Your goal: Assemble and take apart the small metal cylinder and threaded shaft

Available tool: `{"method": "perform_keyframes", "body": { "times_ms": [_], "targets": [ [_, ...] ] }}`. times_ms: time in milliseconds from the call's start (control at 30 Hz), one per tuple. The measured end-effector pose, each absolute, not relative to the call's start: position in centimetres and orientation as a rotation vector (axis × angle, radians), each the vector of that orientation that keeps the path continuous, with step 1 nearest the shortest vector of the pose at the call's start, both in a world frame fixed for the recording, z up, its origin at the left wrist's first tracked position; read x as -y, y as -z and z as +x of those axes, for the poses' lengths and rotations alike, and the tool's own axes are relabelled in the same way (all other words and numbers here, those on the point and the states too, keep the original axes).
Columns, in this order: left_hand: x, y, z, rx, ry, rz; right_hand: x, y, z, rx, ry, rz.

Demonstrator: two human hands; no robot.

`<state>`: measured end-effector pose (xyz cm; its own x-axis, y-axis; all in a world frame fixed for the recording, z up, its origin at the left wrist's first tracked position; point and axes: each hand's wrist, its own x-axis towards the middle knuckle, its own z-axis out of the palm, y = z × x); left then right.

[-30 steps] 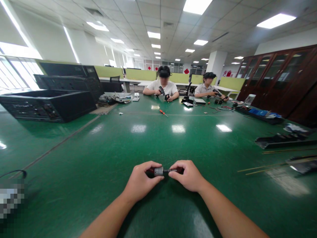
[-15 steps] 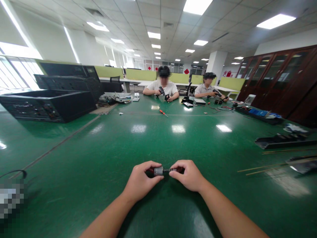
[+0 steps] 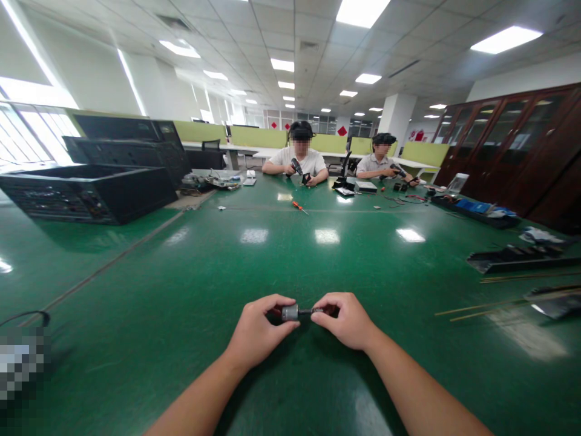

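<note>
Main risk, my judgement: the right hand (image 3: 342, 321) has only a narrow pinch on the dark shaft (image 3: 305, 312), so a slip or uneven pull could tilt it against the grey cylinder (image 3: 290, 312); a dropped cylinder could roll on the smooth tabletop (image 3: 354, 260). Left hand (image 3: 258, 330): thumb and index parted by about the cylinder's breadth, gripping it; other fingers mostly hidden. Right thumb and index nearly closed on the shaft. Piece lies crosswise between the hands, well short of the tabletop's far edge; near edge out of frame; contact with the surface cannot be told. Appearance: cylinder dull, metallic-looking; shaft thinner, darker, roughly in line.
</note>
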<state>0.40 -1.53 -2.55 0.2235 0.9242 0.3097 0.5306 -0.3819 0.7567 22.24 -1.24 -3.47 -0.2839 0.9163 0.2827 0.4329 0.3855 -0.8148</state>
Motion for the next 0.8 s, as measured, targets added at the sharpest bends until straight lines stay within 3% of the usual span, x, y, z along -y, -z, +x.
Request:
{"method": "perform_keyframes", "body": {
  "times_ms": [800],
  "targets": [
    [1.52,2.17,0.36,-1.354,-1.03,2.012,1.2,3.44,22.4,1.859,-0.819,-1.164]
  ]
}}
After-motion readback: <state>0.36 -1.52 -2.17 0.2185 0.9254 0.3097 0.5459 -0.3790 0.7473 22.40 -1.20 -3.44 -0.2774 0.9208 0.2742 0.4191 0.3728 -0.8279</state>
